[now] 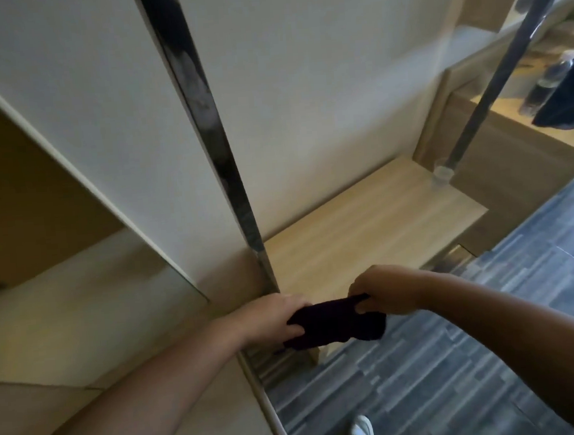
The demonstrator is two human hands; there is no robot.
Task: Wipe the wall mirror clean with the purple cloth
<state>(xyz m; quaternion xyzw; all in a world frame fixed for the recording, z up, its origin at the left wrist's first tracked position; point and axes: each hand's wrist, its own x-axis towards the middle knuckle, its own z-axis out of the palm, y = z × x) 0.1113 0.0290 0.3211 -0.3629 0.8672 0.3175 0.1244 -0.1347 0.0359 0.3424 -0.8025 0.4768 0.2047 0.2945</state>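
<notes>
Purple cloth (pixel 335 326), bunched and seemingly very dark in this dim light, stretches between both outstretched arms: left hand (pixel 269 318) curls over one end, right hand (pixel 384 292) pinches the other, beside the wall mirror (pixel 79 165).

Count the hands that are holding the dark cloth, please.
2. The left hand grips the left end of the purple cloth, and the right hand pinches its right end. Both are low in the view, in front of the wooden shelf.
</notes>
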